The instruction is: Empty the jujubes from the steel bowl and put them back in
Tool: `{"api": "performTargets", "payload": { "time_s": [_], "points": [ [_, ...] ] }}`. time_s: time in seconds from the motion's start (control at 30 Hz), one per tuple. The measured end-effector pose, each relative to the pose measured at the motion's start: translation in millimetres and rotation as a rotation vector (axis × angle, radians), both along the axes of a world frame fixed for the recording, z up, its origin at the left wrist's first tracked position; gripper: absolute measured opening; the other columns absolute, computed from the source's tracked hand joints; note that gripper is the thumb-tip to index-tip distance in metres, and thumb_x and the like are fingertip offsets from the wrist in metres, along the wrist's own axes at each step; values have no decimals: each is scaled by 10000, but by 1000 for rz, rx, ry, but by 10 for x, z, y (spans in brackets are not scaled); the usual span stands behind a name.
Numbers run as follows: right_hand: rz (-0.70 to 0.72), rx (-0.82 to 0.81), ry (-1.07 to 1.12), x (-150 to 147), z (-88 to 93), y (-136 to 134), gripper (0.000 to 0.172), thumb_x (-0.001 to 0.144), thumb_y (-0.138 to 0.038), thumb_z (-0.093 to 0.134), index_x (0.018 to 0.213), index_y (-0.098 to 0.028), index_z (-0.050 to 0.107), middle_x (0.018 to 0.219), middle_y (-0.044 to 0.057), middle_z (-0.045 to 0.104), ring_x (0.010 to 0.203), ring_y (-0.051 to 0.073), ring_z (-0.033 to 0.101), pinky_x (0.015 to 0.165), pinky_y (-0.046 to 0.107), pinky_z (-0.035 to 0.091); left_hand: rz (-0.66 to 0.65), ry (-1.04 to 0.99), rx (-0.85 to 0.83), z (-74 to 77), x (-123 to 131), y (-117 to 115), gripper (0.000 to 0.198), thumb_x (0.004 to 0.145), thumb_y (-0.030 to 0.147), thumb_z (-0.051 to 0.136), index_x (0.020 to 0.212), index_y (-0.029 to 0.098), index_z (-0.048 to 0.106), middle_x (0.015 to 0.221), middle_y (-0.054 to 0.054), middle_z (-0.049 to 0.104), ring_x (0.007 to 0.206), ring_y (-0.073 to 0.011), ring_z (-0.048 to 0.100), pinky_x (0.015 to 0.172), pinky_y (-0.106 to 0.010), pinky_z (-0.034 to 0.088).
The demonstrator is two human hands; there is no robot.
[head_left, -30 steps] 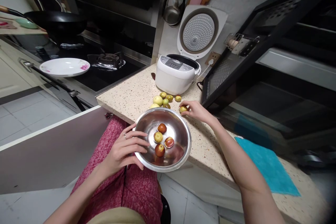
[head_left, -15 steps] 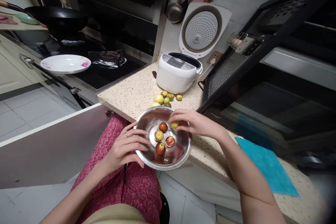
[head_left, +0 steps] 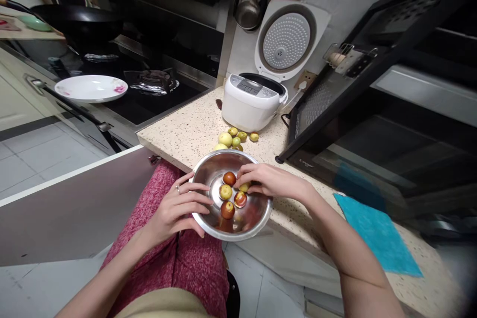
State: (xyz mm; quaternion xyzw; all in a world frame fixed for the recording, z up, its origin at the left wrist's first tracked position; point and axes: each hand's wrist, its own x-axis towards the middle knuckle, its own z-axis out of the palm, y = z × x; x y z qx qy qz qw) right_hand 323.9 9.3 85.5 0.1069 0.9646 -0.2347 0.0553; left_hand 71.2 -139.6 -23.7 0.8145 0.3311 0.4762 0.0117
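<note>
A shiny steel bowl [head_left: 253, 226] rests over my lap at the counter's edge. Several small fruits lie in it, among them a red-brown one [head_left: 227, 209] and a yellow-green one [head_left: 225, 191]. My left hand [head_left: 183, 208] has its fingers spread over the bowl's left rim and touches it. Inside the right part of the bowl, my right hand [head_left: 257, 179] pinches a yellow-green fruit [head_left: 244, 187], partly hidden by the fingers. Behind the bowl, several green and yellow fruits [head_left: 225, 139] sit on the speckled counter [head_left: 179, 136].
A white rice cooker [head_left: 249, 104] with a raised lid stands behind the fruits. A black oven [head_left: 357, 144] is at the right, beside a blue cloth [head_left: 378, 233]. On the left are a stove, a white plate [head_left: 91, 88], a black wok [head_left: 80, 20] and an open cabinet door [head_left: 74, 208].
My right hand has moved left and slightly down into the bowl with the yellow-green fruit. My left hand stays at the rim.
</note>
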Motion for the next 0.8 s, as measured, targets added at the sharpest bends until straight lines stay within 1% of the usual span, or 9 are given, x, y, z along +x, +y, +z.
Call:
{"api": "performTargets", "payload": {
  "time_s": [0.17,0.27,0.33,0.4,0.47,0.53,0.6,0.7,0.8],
  "points": [
    [-31,-22,49,44,101,63,311,946,-107,600,1218,-214,707,1248,83,682,1102,211,659,973,353,508,-11,12,-4,-16,-3,2,372,922,543,605,966,192,721,994,-14,787,1160,-191,671,1251,-438,285],
    [-61,-33,195,95,141,167,229,979,-177,581,1161,-201,717,1159,81,717,1057,204,672,962,359,520,-7,10,8,-3,-1,8,381,924,550,597,952,189,717,986,-15,787,1155,-191,673,1248,-431,288],
    [-127,19,323,137,121,280,209,998,-208,549,1116,-202,721,1106,78,727,1019,205,679,934,360,533,-3,13,10,8,1,8,378,926,547,595,947,189,714,984,-14,787,1150,-191,677,1246,-426,291],
    [-237,125,419,187,44,423,223,1002,-215,525,1123,-208,713,1128,87,720,1035,222,679,923,374,543,-1,19,14,16,1,7,376,929,548,591,947,192,712,982,-12,787,1141,-192,682,1245,-425,293],
    [-360,265,432,241,-94,583,290,994,-179,487,1205,-218,682,1237,102,687,1124,249,659,962,414,539,0,24,11,16,-3,5,376,931,547,588,950,193,711,984,-12,786,1144,-193,681,1248,-425,287],
    [-459,435,349,293,-274,732,424,963,-98,436,1324,-219,623,1368,117,626,1250,274,599,1043,475,503,-5,29,0,9,-7,4,378,928,547,589,957,190,710,995,-14,784,1154,-192,675,1255,-424,277],
    [-520,568,264,334,-461,850,598,873,12,406,1427,-171,537,1488,149,530,1366,300,508,1113,524,446,-11,30,-5,-1,-12,5,380,924,548,593,961,188,708,1008,-16,781,1160,-191,670,1260,-423,271],
    [-533,607,193,364,-669,952,780,771,81,380,1513,-155,429,1581,150,422,1450,294,415,1142,529,422,-15,29,1,-16,-16,6,380,922,552,593,960,191,703,1015,-14,780,1156,-190,672,1260,-422,272],
    [-496,549,213,364,-729,981,798,774,71,373,1527,-188,409,1578,134,430,1450,277,414,1148,524,414,-17,27,-7,-27,-19,3,373,921,551,597,968,197,703,1020,-12,781,1162,-194,670,1262,-426,264]
  ]
}}
